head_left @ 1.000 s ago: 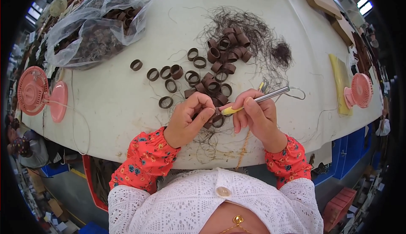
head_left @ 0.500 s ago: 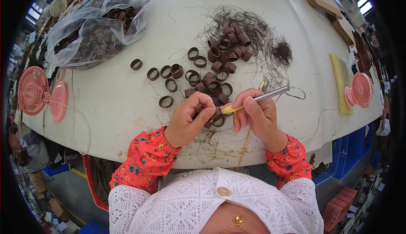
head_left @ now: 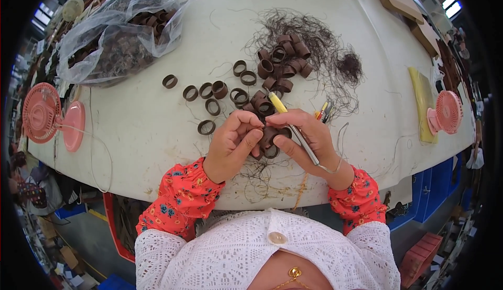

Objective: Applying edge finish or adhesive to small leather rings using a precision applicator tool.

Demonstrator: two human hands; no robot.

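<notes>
Both my hands are close together over a pile of short brown rings [head_left: 260,101] on the pale table. My left hand [head_left: 230,148] is closed, thumb and fingertips pinching a small brown ring that its fingers mostly hide. In my right hand [head_left: 312,132] lies a pen-like tool [head_left: 305,144] with a yellow end and a silver body, tilted with the yellow end pointing away from me. A thin cord trails from its near end. My right index fingertip almost meets the left fingertips. Several more rings lie just beyond and beneath my hands.
Loose dark threads [head_left: 325,43] spread behind the rings. A clear plastic bag [head_left: 115,38] of brown pieces stands back left. Pink fans stand at left [head_left: 73,125] and right [head_left: 448,111], the right one beside a yellow packet [head_left: 421,101]. Small colourful-handled tools [head_left: 325,111] lie beyond my right hand.
The pen-like tool has swung round in my right hand; its yellow end has left the left fingertips and now points away from me. My right fingertips have moved toward my left hand.
</notes>
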